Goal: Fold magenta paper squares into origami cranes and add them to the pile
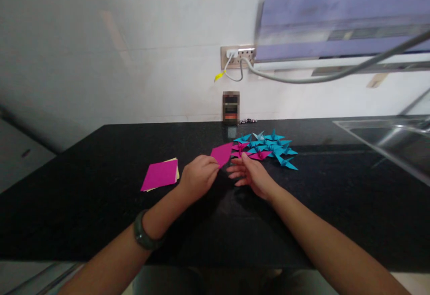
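Note:
Pinched in my left hand (200,176) is a pink sheet of origami paper (222,154), held by its near corner above the counter. My right hand (250,174) is just to the right of that sheet, fingers apart, with nothing in it. Beyond my right hand stands a group of folded paper cranes, several blue cranes (273,146) and a few pink cranes (260,154). Left of my left hand lies a stack of square paper (160,175), pink on top with pale yellow edges showing beneath.
A phone-like upright object (231,107), partly pixelated, leans on the wall beside a small beaded string (248,121). Above it, a wall socket (238,57) holds a plug with a grey cable (295,80). A metal sink (386,145) is set into the black counter (101,210) at right.

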`<state>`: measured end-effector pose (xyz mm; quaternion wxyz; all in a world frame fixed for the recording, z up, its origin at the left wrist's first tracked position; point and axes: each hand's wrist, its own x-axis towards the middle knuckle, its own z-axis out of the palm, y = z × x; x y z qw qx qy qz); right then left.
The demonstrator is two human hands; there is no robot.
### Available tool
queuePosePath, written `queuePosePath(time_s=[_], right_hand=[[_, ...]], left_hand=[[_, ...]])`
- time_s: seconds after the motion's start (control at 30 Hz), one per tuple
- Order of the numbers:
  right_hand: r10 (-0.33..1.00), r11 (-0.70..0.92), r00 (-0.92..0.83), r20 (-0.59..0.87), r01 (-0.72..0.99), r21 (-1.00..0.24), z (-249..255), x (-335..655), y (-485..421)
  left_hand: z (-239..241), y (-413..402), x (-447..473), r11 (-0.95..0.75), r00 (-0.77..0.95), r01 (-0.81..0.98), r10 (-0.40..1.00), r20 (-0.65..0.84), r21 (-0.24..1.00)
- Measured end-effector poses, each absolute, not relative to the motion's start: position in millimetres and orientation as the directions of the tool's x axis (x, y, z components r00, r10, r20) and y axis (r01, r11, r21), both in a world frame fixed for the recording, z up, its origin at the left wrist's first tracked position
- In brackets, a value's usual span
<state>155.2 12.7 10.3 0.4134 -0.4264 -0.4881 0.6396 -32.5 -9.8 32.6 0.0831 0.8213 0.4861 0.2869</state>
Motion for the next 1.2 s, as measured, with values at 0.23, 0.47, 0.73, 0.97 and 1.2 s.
queuePosePath(time_s=[0.23,0.47,0.73,0.97,1.2], right_hand=[[0.996,0.087,0.028,0.084,-0.184,-0.979,1,162,27],[0.807,0.59,-0.159,0.569,0.207,-0.78,3,176,32],[0.583,0.804,-0.385,0.716,0.401,-0.439,3,173,23],[0.624,0.771,-0.359,0.694,0.425,-0.474,12,172,18],[0.808,0.573,-0.158,0.567,0.435,-0.695,4,171,27]], left_hand=[[20,7,15,-0.349,0.204,0.518,0.937,0.284,0.781],[37,19,16,0.503,0.304,-0.445,0.863,-0.403,0.741],[31,18,11,0.428,0.149,-0.57,0.893,-0.424,0.702],[24,15,5,0.275,0.183,-0.622,0.962,-0.205,0.734],[16,6,5,0.245,0.393,-0.51,0.919,-0.03,0.825]])
